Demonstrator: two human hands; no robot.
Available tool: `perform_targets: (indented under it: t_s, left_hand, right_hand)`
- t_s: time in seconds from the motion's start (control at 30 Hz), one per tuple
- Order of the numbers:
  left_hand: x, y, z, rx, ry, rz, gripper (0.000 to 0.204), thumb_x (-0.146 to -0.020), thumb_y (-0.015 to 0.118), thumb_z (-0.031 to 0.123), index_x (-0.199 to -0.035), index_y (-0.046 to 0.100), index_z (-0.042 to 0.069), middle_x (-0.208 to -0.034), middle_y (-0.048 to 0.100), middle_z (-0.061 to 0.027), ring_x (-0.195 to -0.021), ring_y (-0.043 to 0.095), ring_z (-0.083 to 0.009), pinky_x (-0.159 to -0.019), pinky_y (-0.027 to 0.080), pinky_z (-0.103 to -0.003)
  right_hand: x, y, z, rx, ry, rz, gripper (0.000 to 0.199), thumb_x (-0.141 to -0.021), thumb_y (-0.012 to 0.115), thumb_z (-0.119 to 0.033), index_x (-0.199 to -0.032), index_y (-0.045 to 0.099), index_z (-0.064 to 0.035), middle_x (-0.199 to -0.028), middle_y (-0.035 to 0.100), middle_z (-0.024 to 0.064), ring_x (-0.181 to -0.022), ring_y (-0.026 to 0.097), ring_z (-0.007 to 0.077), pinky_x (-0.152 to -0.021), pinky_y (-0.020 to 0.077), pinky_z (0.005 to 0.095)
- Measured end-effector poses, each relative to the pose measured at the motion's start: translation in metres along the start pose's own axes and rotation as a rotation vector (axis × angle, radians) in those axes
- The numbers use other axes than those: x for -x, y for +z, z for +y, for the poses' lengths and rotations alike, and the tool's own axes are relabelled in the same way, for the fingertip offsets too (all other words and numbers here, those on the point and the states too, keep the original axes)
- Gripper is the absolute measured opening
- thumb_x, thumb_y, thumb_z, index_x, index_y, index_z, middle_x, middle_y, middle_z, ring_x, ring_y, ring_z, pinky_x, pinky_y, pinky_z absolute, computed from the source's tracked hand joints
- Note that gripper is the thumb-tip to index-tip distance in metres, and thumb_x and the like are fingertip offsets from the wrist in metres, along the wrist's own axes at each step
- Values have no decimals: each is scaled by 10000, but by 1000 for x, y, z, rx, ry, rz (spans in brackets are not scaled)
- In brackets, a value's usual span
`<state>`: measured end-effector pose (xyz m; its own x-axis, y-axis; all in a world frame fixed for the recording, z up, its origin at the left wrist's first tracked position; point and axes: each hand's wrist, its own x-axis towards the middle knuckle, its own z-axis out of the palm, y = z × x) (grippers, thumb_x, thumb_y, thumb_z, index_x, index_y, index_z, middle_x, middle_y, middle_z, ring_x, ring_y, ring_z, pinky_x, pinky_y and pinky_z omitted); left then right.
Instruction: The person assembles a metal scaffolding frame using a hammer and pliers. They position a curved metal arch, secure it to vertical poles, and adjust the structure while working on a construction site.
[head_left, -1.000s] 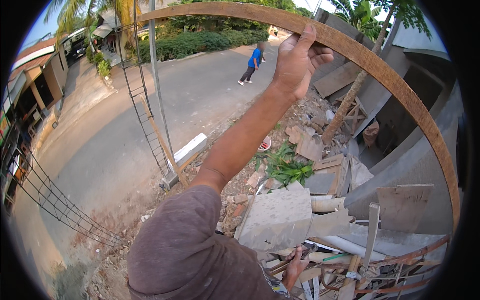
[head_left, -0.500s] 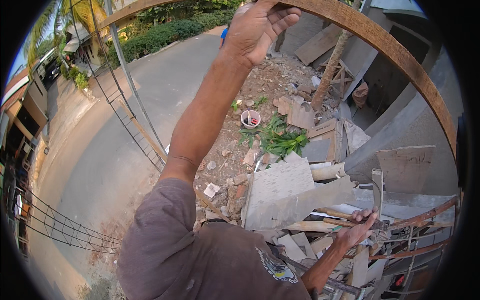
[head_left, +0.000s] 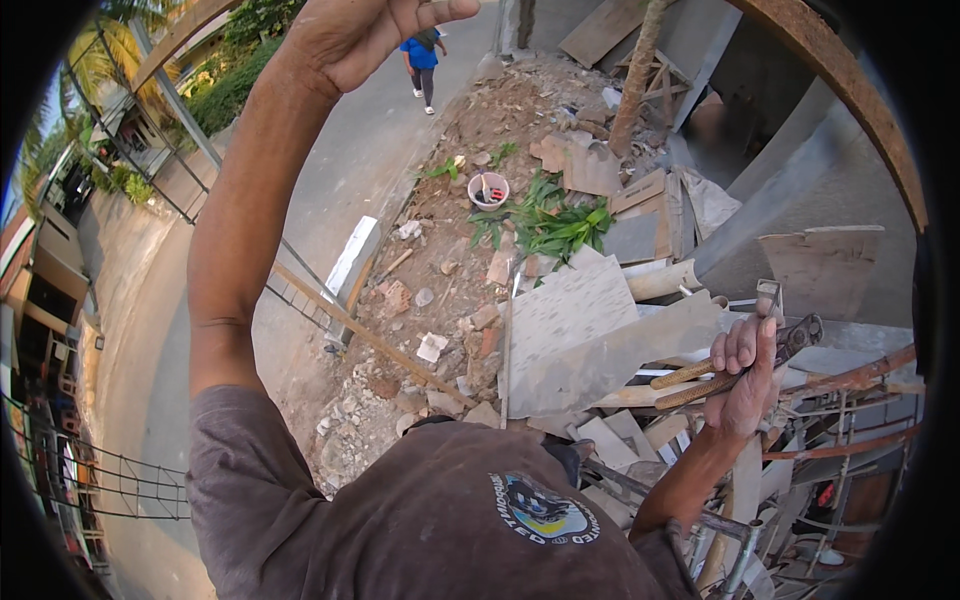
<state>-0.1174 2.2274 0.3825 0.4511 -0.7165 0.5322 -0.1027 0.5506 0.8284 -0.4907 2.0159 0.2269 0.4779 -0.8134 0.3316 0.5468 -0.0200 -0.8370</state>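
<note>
My left hand is raised at the upper edge. One finger points right, and the rest run out of view, so what they touch is hidden. A wooden beam curves past at the upper right; its middle part is out of sight. My right hand, at the right, is closed round a pair of pincers. The pincers have two worn brown handles pointing left and a dark head pointing right. A short pale grey strip stands up from behind the right hand's fingers; I cannot make out its kind.
Below lie broken boards, rubble and cut leaves beside a small bucket. Rusty metal bars stand at the right, a rebar frame at the left. A person in blue is on the road.
My left hand has shifted left and up from the beam's visible part. My right hand has risen with the pincers, which show more fully. The person in blue has come further into view.
</note>
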Motion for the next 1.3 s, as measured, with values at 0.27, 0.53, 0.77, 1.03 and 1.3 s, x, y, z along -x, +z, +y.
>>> perform_targets:
  t_s: [0.27,0.53,0.77,1.03,1.3]
  left_hand:
    - [5,-8,2,3,9,-56,537,-1094,441,460,-1279,582,-24,-1087,696,-128,-928,725,-192,-743,635,-296]
    - [17,-20,6,-85,-49,39,532,-1104,424,433,-1305,544,-45,-1062,692,-144,-908,723,-195,-728,633,-289]
    - [121,70,-112,-647,251,-319,361,-1061,557,295,-1245,649,-1,-1173,694,-186,-1147,653,-344,-1025,490,-441]
    - [172,80,-169,-329,-157,-496,309,-1032,622,288,-1070,721,-2,-884,718,-139,-775,671,-252,-721,516,-390]
    - [181,59,-176,-425,-54,-526,266,-1021,634,239,-1041,725,-10,-913,724,-147,-804,682,-282,-722,523,-390]
  right_hand:
    - [12,-7,-4,-1,78,12,304,-1081,548,-241,-1248,535,13,-674,368,-70,-542,345,18,-492,364,195]
    - [45,5,3,-37,241,-141,265,-1047,611,-253,-1130,590,-2,-594,366,-68,-483,335,34,-447,356,213]
    - [70,34,40,75,480,-288,312,-1017,657,-275,-1073,629,31,-573,405,-32,-467,363,78,-455,342,257]
    - [77,25,43,364,390,-233,388,-994,700,-304,-1137,661,54,-592,450,-27,-502,398,68,-481,349,251]
    - [87,10,36,735,359,-342,398,-1013,669,-258,-1232,671,74,-712,585,4,-566,493,72,-527,409,251]
